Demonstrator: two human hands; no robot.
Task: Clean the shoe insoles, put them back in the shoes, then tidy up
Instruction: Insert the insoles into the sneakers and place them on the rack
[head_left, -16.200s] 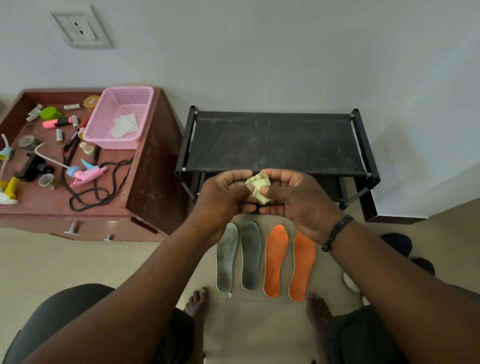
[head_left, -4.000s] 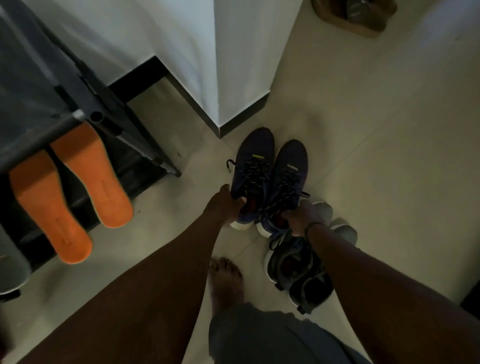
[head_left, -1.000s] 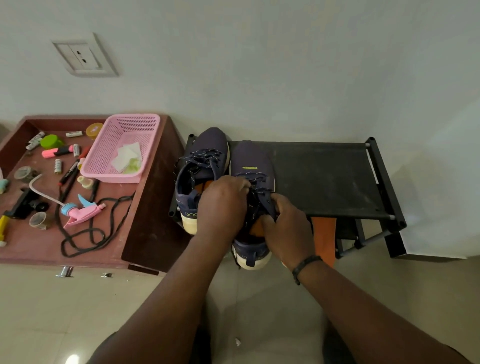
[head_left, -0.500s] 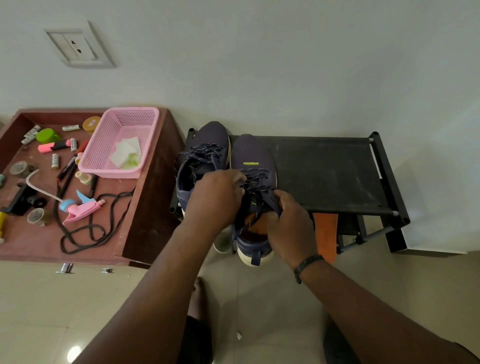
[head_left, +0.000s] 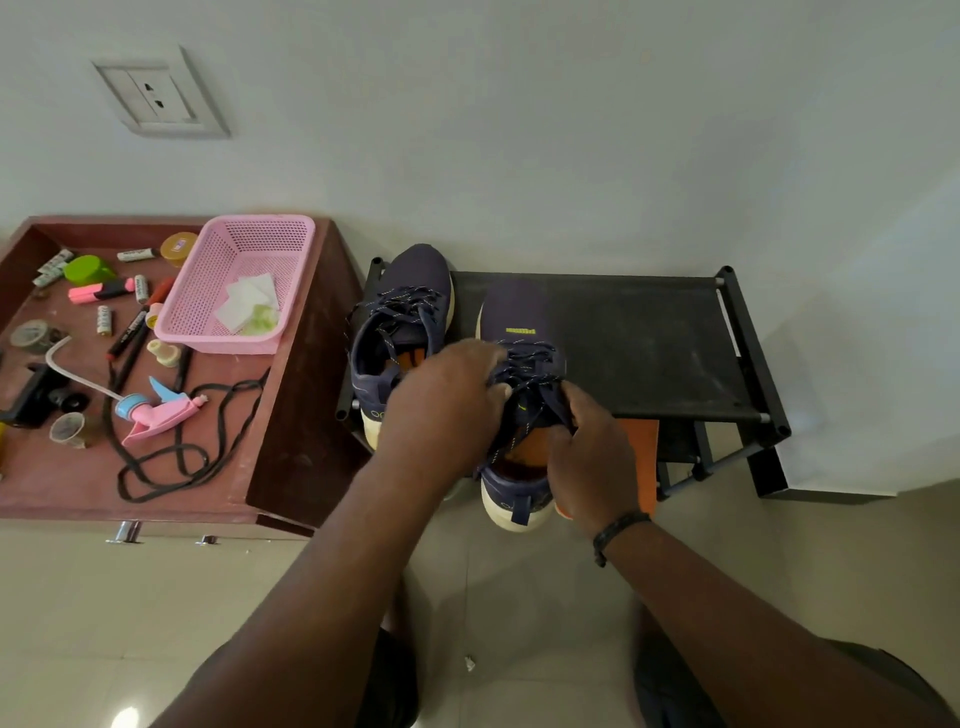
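Two navy shoes lie on the left part of the black rack. The left shoe lies free, with orange showing in its opening. My left hand grips the laces and tongue of the right shoe, whose heel overhangs the rack's front edge. My right hand holds that shoe's right collar side. An orange insole shows inside its opening. Another orange insole leans below the rack, to the right of my right hand.
A brown side table stands left of the rack with a pink basket holding wipes, a pink spray head, a black cord, markers and small items. The white wall is behind; tiled floor below.
The right shoe has moved a little to the right, opening a gap between the two shoes. Both hands stay on it, near the laces and collar.
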